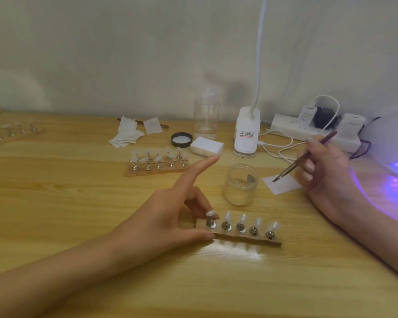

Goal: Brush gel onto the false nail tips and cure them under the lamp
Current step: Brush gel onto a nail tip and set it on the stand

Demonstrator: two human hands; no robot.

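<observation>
Nail tips point(241, 219) stand in a row running left to right at lower centre of the bench point(78, 180), down-left of your right hand point(324, 166), which pinches the brush point(306, 156), bristles aimed toward the jar point(240, 183). Your left hand point(170, 216) pinches the left end of their strip point(244, 236), forefinger straight. The desk light point(246, 134) label is unreadable.

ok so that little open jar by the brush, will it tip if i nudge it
Probably slides rather than tips: the jar looks squat on a smooth, glossy table. It seems clear glass, so likely weighty for its size and breakable. Its mouth is open, so contents could spill.
</observation>
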